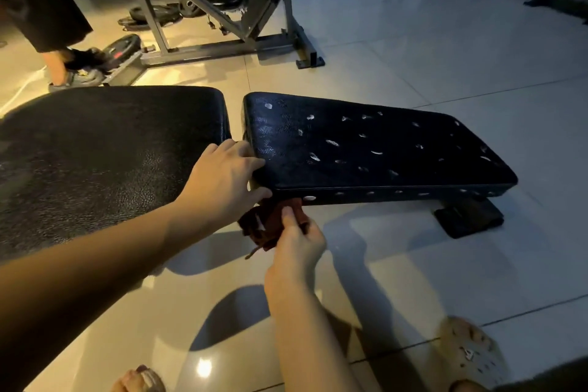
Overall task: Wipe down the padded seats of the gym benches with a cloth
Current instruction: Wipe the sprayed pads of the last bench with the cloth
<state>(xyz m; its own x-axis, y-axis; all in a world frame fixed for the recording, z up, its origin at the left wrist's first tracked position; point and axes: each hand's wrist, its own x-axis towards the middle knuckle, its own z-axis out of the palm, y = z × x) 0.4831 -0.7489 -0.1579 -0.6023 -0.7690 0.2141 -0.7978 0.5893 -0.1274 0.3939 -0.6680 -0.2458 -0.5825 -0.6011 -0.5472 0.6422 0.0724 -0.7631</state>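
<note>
Head view, sole camera, worn on the person's head. Facing: forward and steeply down along both forearms. Lens: wide-angle. Range: close, arm's length; left hand (222, 178) and right hand (297, 242) sit near frame centre, the left gripping the near corner of the worn seat pad (381, 149), the right pinching the cloth (264, 226) just below it. Bottom edge: wearer's own sandal (471, 356) at right, toes of the other foot (140, 380) at left. Middle band: textured pad (105, 162) at left, worn seat pad at right, both seen from above and from the long side. Top edge: machine frame (222, 48), weight plates (152, 16), a bystander's leg (57, 67) at upper left, tiled floor (445, 57) receding.
</note>
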